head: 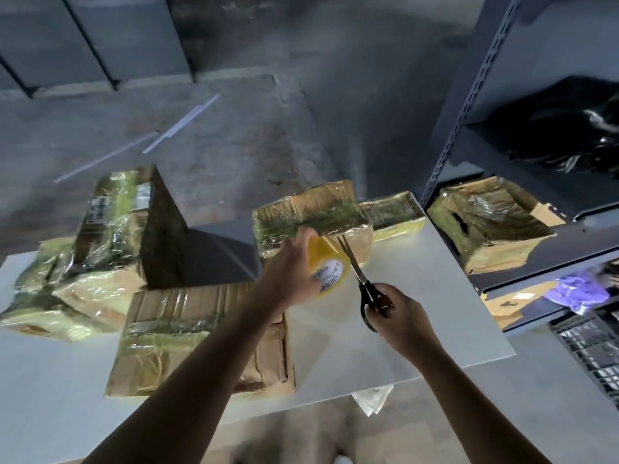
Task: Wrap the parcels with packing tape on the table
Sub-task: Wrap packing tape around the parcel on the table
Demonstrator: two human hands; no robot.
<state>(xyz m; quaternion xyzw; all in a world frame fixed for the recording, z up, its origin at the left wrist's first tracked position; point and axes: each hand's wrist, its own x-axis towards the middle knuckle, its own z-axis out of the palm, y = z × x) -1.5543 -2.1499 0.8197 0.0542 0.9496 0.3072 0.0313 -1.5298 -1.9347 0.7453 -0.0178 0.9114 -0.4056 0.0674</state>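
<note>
My left hand (290,270) grips a yellow roll of packing tape (327,266) above the white table (418,283). My right hand (400,316) holds black-handled scissors (363,283), blades open and pointing up beside the roll, where a strip of tape runs to a taped cardboard parcel (311,217) behind. A large flat taped parcel (187,333) lies under my left forearm. A smaller taped parcel (393,216) sits at the table's far right corner.
A heap of taped parcels (83,262) fills the table's left side, with a dark upright box (164,236) beside it. Grey metal shelving (475,95) stands at right, holding a torn taped box (489,226) and black plastic. Concrete floor lies beyond.
</note>
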